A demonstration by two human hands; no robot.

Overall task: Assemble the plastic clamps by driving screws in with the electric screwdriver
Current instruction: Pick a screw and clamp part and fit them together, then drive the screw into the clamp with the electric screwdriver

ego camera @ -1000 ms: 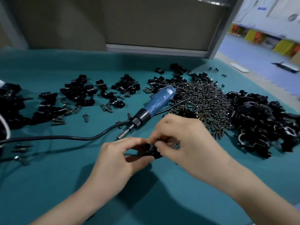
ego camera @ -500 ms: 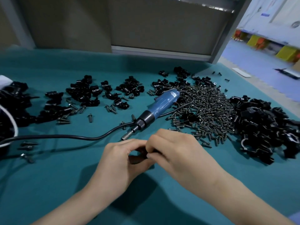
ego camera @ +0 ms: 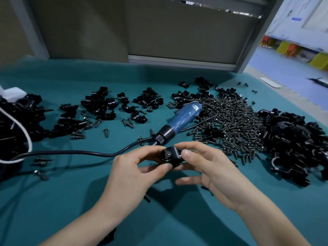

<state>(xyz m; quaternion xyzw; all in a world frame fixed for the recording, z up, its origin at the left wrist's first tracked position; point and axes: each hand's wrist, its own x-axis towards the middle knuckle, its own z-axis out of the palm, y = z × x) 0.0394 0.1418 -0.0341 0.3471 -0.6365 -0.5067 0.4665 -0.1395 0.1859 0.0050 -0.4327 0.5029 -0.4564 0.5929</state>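
Black plastic clamp (ego camera: 171,159), pinched between left hand (ego camera: 131,173) and right hand (ego camera: 213,171); a screw (ego camera: 167,154) stands in its top, apparently not yet driven home. Blue screwdriver (ego camera: 182,119) lies on its side just behind, bit toward the hands. Screw heap (ego camera: 230,125) to its right; clamp parts (ego camera: 292,142) piled farther right.

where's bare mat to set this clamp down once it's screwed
Bare mat lies near you, below the cable and left of the left hand; also along the back panel. Crowded: screw pile, clamp heap at right.
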